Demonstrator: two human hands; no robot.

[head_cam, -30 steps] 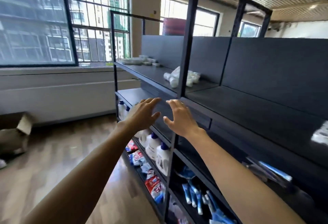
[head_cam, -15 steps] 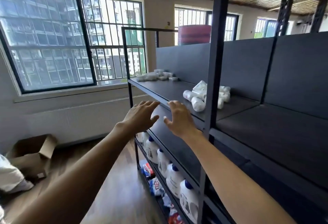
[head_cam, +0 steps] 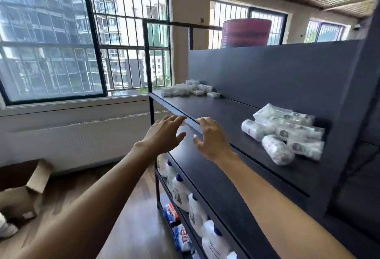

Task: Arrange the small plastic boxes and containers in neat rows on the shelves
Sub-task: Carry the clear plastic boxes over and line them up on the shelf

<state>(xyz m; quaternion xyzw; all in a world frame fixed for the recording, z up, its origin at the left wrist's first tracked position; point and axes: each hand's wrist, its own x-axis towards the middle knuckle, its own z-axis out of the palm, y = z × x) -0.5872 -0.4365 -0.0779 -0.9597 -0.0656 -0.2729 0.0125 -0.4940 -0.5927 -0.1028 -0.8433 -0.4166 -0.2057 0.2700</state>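
Observation:
A loose cluster of small clear plastic boxes (head_cam: 189, 90) lies at the far left end of the dark top shelf (head_cam: 218, 113). My left hand (head_cam: 162, 133) and my right hand (head_cam: 211, 137) are stretched out side by side, in front of the shelf's front edge. Both have spread, relaxed fingers and hold nothing. The boxes lie well beyond both hands, farther along the shelf. A pile of white wrapped rolls (head_cam: 287, 133) lies on the same shelf, to the right of my right hand.
White detergent bottles (head_cam: 185, 195) with blue caps stand on a lower shelf, with coloured packets (head_cam: 181, 236) below them. A black upright post (head_cam: 151, 86) marks the shelf's left end. An open cardboard box (head_cam: 22, 189) sits on the wooden floor at left.
The view has swung up and moved closer along the shelving. The top shelf and the small boxes are nearer. Both hands stay raised and empty, now level with the top shelf's edge.

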